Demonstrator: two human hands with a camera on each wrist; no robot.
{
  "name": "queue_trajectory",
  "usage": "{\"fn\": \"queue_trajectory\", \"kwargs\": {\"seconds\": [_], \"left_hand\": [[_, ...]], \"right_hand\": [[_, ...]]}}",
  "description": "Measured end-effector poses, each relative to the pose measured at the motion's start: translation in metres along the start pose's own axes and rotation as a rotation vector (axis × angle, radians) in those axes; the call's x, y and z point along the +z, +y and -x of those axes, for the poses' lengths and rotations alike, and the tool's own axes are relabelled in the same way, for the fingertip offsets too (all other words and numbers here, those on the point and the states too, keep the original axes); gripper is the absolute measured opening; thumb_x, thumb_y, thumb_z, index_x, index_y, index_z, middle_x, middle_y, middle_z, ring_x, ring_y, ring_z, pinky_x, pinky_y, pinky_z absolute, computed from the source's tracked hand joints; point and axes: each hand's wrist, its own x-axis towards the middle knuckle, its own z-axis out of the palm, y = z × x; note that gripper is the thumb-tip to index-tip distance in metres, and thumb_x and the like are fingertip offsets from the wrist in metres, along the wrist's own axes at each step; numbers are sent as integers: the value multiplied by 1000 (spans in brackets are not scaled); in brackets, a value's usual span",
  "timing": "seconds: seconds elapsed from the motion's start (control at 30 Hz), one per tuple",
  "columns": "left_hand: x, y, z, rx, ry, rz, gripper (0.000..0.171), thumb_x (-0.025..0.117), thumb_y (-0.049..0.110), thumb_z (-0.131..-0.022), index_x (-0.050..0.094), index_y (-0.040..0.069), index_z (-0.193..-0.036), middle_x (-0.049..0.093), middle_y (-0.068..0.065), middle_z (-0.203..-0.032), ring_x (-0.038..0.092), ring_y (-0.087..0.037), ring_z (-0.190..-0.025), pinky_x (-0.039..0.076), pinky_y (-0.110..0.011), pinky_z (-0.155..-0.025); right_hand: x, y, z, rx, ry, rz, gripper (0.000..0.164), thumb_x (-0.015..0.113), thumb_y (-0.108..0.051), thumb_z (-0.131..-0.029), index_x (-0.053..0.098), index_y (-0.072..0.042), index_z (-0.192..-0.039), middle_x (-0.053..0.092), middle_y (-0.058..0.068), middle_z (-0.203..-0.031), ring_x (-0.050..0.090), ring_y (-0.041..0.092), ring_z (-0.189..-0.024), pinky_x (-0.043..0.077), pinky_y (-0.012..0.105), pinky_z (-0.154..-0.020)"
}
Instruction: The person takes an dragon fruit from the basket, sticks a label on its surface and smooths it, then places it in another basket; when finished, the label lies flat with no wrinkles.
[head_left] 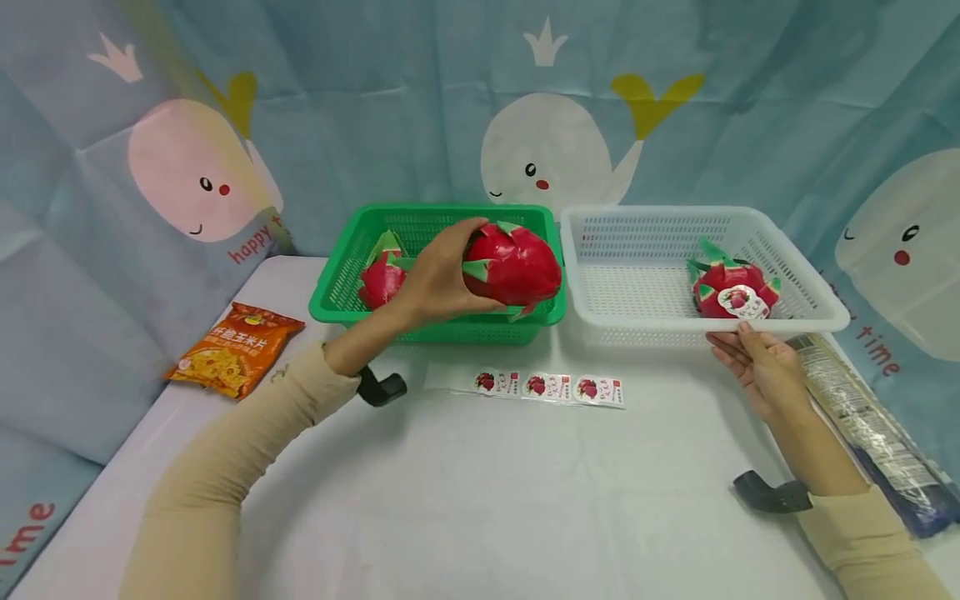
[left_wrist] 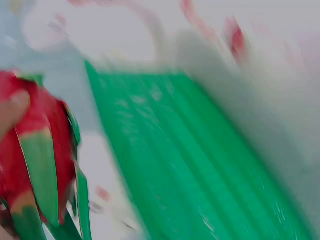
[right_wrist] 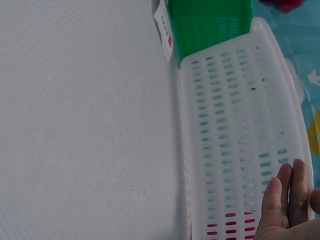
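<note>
My left hand [head_left: 442,275] grips a red dragon fruit [head_left: 517,267] with green leaf tips, thumb below and fingers over its top. It is held up over the front of the green basket [head_left: 472,333]. Another dragon fruit [head_left: 382,282] lies in that basket, partly covered by the hand. In the left wrist view the held dragon fruit [left_wrist: 55,165] appears at the left edge. My right hand [head_left: 765,367] touches the front rim of the white basket [head_left: 630,325], its fingers straight against the outer wall. Inside, a dragon fruit [head_left: 723,287] bears a round white sticker [head_left: 742,302].
A strip of round dragon fruit stickers [head_left: 547,387] lies on the white tablecloth [head_left: 525,500] before the baskets. An orange snack bag [head_left: 236,350] sits at the left, a long clear-and-blue package [head_left: 870,425] at the right. A whale-print curtain [head_left: 420,125] hangs behind.
</note>
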Motion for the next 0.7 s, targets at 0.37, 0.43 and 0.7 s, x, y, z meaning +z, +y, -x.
{"fn": "queue_trajectory", "kwargs": {"seconds": [0.37, 0.43, 0.7], "left_hand": [[28, 78, 109, -16, -168, -68, 92, 84, 46, -55, 45, 4, -126, 55, -4, -120, 51, -16, -111, 53, -31, -82], [44, 81, 120, -39, -220, -77, 91, 83, 49, -55, 46, 5, -125, 56, -3, -118, 51, -15, -110, 53, -30, -82], [68, 83, 135, -91, -287, -46, 94, 82, 55, -54, 44, 6, -125, 54, -3, -117, 49, -15, -109, 51, -29, -84]], "right_hand": [[4, -2, -1, 16, 85, 49, 21, 48, -11, -94, 64, -1, -102, 72, 11, -91, 70, 20, -84, 54, 27, -71], [4, -2, -1, 16, 82, 37, 21, 48, -11, -93, 64, 0, -102, 72, 11, -91, 70, 21, -84, 54, 28, -71], [5, 2, 0, 10, 64, 14, 21, 47, -10, -94, 62, 2, -102, 71, 13, -91, 70, 23, -84, 54, 30, -71]]}}
